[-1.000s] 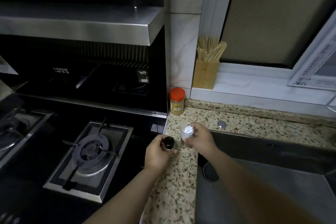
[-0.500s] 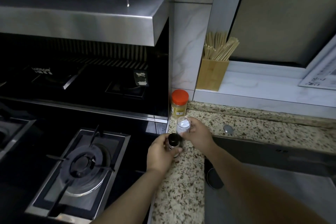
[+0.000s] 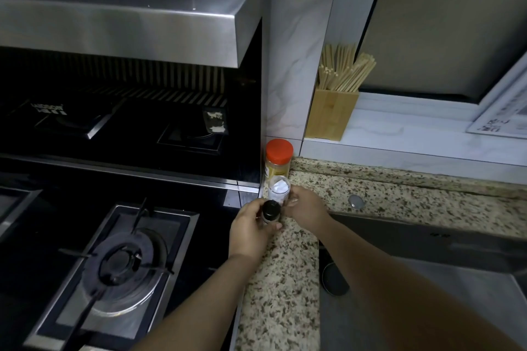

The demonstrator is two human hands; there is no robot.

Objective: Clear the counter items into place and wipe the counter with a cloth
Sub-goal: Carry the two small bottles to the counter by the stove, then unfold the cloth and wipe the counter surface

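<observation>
My left hand (image 3: 251, 232) grips a small jar with a black lid (image 3: 271, 210) at the left edge of the speckled granite counter (image 3: 285, 288). Just beyond it, my right hand (image 3: 306, 206) holds a clear jar with white contents (image 3: 279, 189). The clear jar stands directly in front of a yellow jar with an orange lid (image 3: 279, 161) in the corner by the tiled wall. The two held jars almost touch. No cloth is in view.
A gas hob (image 3: 119, 268) lies left of the counter under a steel hood (image 3: 128, 20). A dark sink (image 3: 427, 279) with a round drain (image 3: 335, 279) is at right. A wooden chopstick holder (image 3: 330, 114) stands on the window sill. A metal button (image 3: 356, 201) sits in the counter.
Both hands have carried their jars away from me toward the corner; the clear jar now sits right in front of the orange-lidded jar. The camera has moved closer.
</observation>
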